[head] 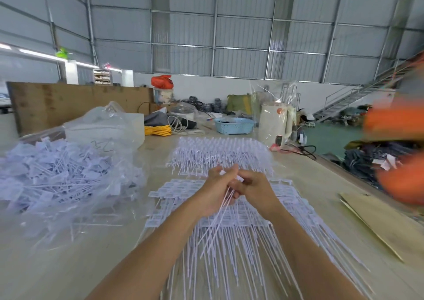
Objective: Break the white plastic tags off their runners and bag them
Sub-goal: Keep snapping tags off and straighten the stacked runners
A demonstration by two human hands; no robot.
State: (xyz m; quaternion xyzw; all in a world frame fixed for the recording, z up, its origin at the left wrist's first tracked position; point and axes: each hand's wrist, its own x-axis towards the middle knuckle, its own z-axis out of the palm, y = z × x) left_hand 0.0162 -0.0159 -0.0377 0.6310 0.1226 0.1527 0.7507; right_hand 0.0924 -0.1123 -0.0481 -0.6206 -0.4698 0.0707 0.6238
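Two hands: we find left hand (216, 193) and right hand (257, 190) gripping one tag bundle (218, 221), fingers curled round it
Bag (68, 173): nine o'clock, holds loose tags
Runners (220, 152): twelve o'clock

The printing on the white tags (284, 191) is too blurred to read.

A single wide-angle head camera looks forward and slightly down along the worktop (321, 185), from the near edge toward the far edge and the metal wall (241, 35) behind it. It sits close above the near edge, so both forearms rise from the bottom of the frame. The worktop's left and right edges bend with the lens.
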